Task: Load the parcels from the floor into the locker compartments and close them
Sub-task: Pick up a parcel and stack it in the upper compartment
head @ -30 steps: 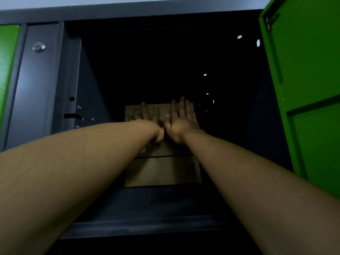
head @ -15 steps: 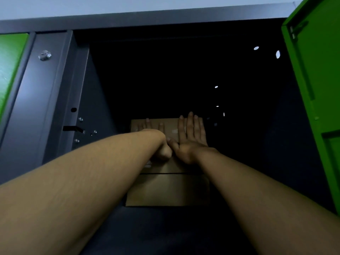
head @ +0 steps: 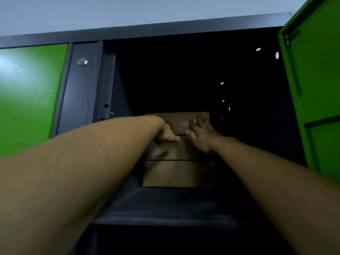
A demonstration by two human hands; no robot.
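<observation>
Item 1. Locker compartment (head: 165, 205): dark grey steel, standing open at the head camera's centre. I logged small round holes (head: 258, 49) showing as light spots in its far upper right.

Item 2. Cardboard parcel (head: 178, 173): brown, lying on the compartment floor, set back from the floor's front edge and roughly midway between its side edges. Its front face was turned toward me. A dark line crossed its top farther in, and I could not tell whether that was a seam or a second parcel.

Item 3. Right hand (head: 201, 138): palm down on the parcel's top, toward the right edge, fingers (head: 201, 120) straight and spread, grasping nothing.

Item 4. Left hand (head: 168, 134): on the parcel's top toward its left edge, just beside the right hand. It was largely hidden behind its own wrist and blurred, so I could not tell whether its fingers were released or clenched.

Item 5. Green door (head: 316, 89): swung open at the compartment's right side.

Item 6. Neighbouring green door (head: 29, 92): closed, left of the grey post that bore a bright bolt head (head: 82, 62).
</observation>
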